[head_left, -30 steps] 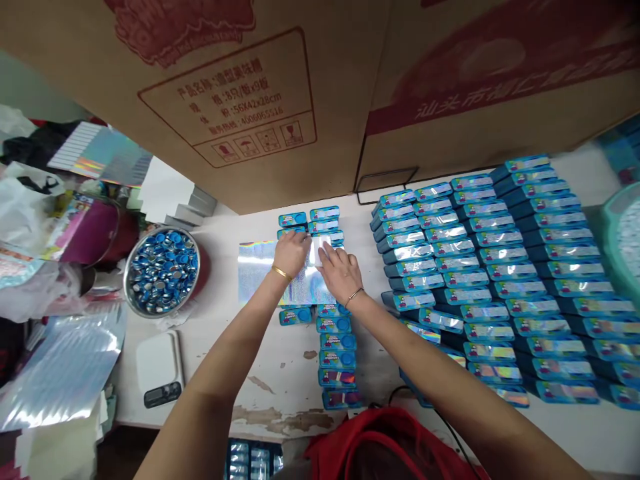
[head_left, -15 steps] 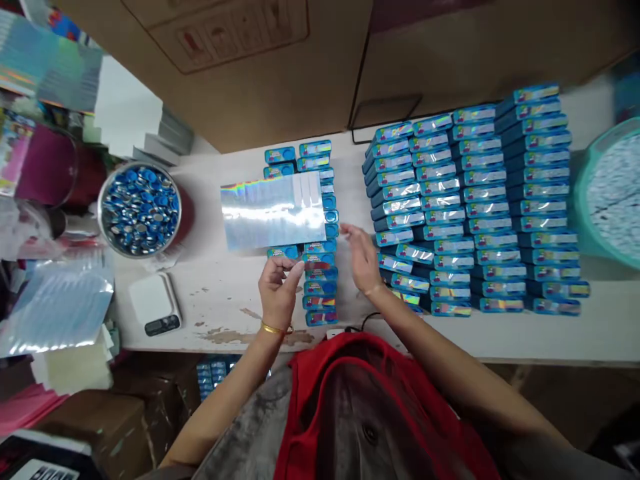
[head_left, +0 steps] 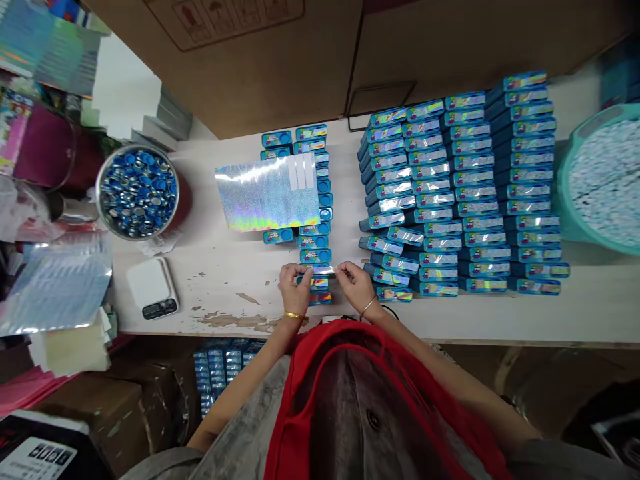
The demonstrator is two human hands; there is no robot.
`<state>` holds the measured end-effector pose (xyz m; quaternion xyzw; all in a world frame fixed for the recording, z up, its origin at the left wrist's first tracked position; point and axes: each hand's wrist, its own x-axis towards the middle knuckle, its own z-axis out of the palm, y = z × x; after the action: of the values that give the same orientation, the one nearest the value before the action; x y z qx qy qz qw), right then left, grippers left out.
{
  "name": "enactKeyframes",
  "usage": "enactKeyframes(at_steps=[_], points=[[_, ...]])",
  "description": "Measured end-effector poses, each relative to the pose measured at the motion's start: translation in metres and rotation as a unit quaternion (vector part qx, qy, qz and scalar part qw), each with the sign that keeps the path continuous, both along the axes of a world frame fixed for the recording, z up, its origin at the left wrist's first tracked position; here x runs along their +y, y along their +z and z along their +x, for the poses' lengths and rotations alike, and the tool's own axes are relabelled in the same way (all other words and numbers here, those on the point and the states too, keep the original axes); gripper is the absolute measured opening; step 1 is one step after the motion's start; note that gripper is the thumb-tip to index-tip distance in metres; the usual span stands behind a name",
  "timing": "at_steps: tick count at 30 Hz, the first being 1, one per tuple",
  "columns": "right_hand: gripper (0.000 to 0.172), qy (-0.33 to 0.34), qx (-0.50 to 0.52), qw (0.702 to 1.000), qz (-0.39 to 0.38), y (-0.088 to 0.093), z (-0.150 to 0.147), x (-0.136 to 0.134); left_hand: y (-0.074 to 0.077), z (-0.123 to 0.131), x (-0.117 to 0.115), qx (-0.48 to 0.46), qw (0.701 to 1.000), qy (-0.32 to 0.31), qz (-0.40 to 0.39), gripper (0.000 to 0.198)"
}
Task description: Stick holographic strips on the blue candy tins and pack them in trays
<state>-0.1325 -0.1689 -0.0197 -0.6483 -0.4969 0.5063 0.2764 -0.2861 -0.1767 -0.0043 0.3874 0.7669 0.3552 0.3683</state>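
Observation:
A narrow shiny sticker strip (head_left: 323, 270) stretches between my two hands, over a small blue box near the front of a column. My left hand (head_left: 295, 288) pinches its left end. At the other end, the fingertips of my right hand (head_left: 356, 285) are closed on the strip. Just beyond my hands lies a blue box (head_left: 315, 256) with a round blue spot on its face. A holographic sticker sheet (head_left: 265, 200) rests on top of the boxes farther back, with several bare white strips near its right end.
Several rows of blue boxes (head_left: 435, 200) stand to the right. A round tin (head_left: 139, 192) of blue and silver discs and a white scale (head_left: 153, 287) are at the left. A teal basket (head_left: 567, 187) sits far right; cardboard boxes (head_left: 280, 73) line the back.
Both hands have come nearer to me and closer together. My right hand, apart and holding nothing before, now grips the strip's right end. The strip has moved down over a front box.

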Motion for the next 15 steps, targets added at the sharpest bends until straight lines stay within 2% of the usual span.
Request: enactKeyframes(at_steps=[6, 9, 12, 15], points=[[0.031, 0.022, -0.036, 0.999, 0.008, -0.018, 0.000, -0.003, -0.012, 0.003, -0.002, 0.140, 0.989, -0.034, -0.027, 0.009], [0.027, -0.006, -0.015, 1.000, -0.012, -0.025, -0.002, -0.004, -0.014, 0.003, -0.001, 0.166, 0.984, -0.025, -0.054, 0.018], [0.036, -0.054, 0.030, 0.997, -0.037, -0.033, -0.004, -0.008, -0.022, -0.003, 0.002, 0.128, 0.987, 0.025, -0.096, 0.045], [0.039, -0.049, 0.070, 0.996, -0.038, -0.042, -0.007, -0.011, -0.032, -0.013, 0.005, 0.043, 0.988, 0.049, -0.139, 0.066]])
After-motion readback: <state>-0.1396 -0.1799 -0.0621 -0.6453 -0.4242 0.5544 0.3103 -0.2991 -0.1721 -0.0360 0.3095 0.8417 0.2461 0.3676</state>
